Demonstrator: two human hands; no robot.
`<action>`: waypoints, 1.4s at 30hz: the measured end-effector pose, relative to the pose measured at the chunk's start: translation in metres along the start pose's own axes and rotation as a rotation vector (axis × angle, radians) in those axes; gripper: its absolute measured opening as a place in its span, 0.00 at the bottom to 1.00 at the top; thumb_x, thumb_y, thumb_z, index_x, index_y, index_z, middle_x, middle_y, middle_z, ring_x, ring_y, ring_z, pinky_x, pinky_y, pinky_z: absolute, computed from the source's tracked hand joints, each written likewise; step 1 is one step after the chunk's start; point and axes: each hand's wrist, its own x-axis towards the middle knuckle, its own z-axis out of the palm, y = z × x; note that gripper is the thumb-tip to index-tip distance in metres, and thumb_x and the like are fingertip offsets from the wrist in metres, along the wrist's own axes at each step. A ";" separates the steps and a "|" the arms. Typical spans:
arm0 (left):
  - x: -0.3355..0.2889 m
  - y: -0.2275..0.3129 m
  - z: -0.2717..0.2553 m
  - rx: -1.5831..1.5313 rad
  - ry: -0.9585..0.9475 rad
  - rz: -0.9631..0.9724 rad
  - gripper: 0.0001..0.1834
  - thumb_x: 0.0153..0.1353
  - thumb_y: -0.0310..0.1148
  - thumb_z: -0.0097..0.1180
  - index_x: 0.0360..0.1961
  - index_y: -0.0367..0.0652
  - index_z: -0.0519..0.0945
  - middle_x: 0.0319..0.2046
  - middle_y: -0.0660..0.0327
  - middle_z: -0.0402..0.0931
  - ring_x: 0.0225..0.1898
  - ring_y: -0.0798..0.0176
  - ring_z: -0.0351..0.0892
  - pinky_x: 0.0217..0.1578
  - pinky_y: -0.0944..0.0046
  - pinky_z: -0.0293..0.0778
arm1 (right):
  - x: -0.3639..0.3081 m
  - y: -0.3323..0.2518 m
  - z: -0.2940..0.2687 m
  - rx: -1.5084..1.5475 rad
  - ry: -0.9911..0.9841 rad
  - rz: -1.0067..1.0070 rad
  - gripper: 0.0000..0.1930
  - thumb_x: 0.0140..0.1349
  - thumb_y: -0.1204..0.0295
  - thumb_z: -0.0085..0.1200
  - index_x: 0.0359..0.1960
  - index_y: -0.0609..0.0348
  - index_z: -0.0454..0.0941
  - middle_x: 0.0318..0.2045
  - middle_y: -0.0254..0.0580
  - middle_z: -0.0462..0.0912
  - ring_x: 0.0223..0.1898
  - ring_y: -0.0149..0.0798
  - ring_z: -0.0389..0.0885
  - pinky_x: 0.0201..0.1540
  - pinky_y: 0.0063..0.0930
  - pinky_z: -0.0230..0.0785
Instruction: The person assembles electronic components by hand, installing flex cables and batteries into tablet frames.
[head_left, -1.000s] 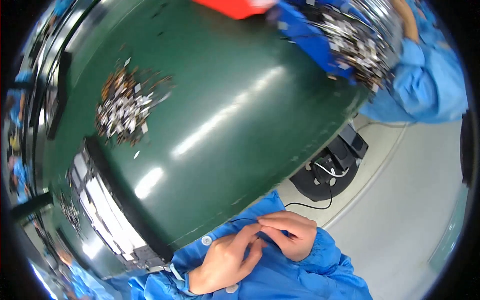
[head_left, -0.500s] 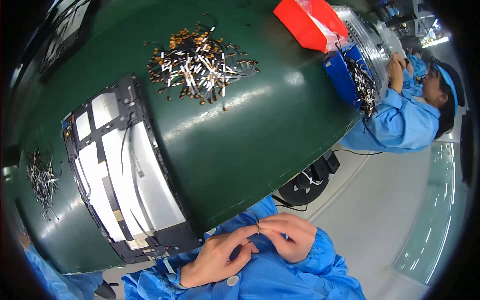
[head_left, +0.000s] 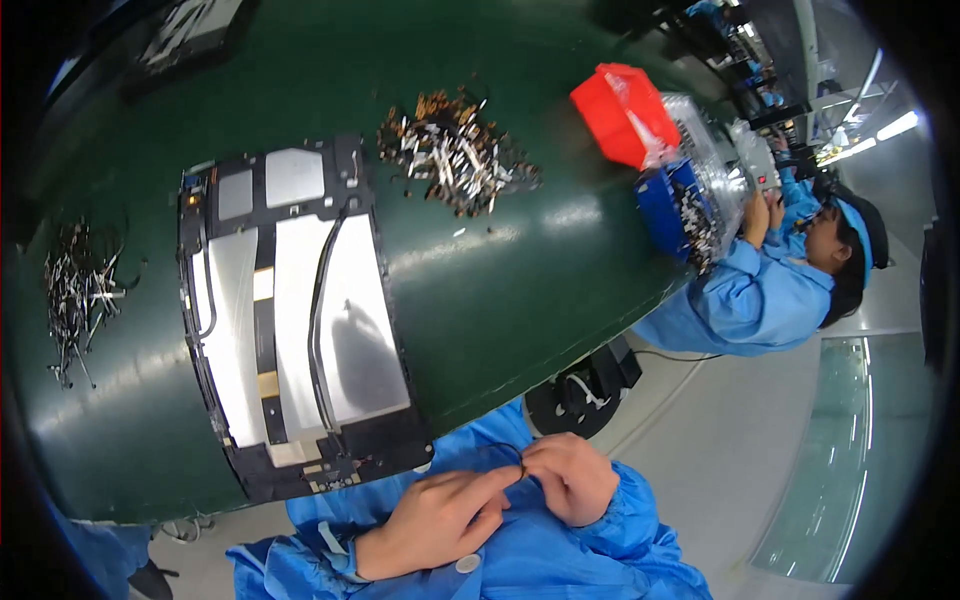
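Note:
My left hand point(head_left: 435, 520) and my right hand point(head_left: 572, 480) meet just in front of the table edge, close to my blue smock. Between their fingertips is a thin dark cable point(head_left: 508, 447), which arcs up over the fingers; most of it is hidden. The right hand is closed in a pinch on it. My left hand's fingers are also pinched, with its index finger reaching to the right fingertips. Left of the hands, a large flat device point(head_left: 365, 375) with silver panels, a black frame and black cables lies on the green table.
A heap of short cables point(head_left: 455, 155) lies mid-table, and another dark bunch point(head_left: 80, 295) at far left. To the right stand a red bin point(head_left: 625, 115), a blue bin point(head_left: 660, 215) holding cables, and clear trays point(head_left: 710, 150). A co-worker point(head_left: 760, 290) sits beyond them.
My view has swung, so the device and cable heap appear farther right. The right hand's fingers have curled in more tightly. Both hands stay together at the cable.

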 end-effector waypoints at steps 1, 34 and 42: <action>0.000 -0.001 -0.002 0.007 0.014 0.035 0.19 0.55 0.26 0.57 0.50 0.41 0.76 0.28 0.63 0.81 0.30 0.59 0.83 0.31 0.62 0.79 | 0.010 0.003 -0.007 -0.005 0.011 -0.006 0.10 0.50 0.89 0.57 0.35 0.66 0.80 0.33 0.47 0.83 0.31 0.44 0.84 0.35 0.27 0.78; -0.043 0.036 -0.049 -0.459 0.464 -0.043 0.13 0.62 0.23 0.47 0.47 0.39 0.77 0.30 0.59 0.82 0.28 0.65 0.82 0.29 0.67 0.76 | 0.209 -0.011 -0.047 -0.340 -0.222 -0.478 0.12 0.56 0.82 0.50 0.42 0.64 0.81 0.33 0.49 0.83 0.35 0.43 0.82 0.39 0.31 0.73; -0.020 0.044 -0.087 -0.406 0.350 -0.089 0.12 0.63 0.21 0.48 0.47 0.36 0.76 0.30 0.58 0.82 0.27 0.68 0.82 0.29 0.69 0.77 | 0.170 -0.033 0.016 0.084 -0.492 -0.771 0.18 0.48 0.77 0.58 0.44 0.65 0.83 0.41 0.45 0.82 0.37 0.41 0.84 0.36 0.27 0.78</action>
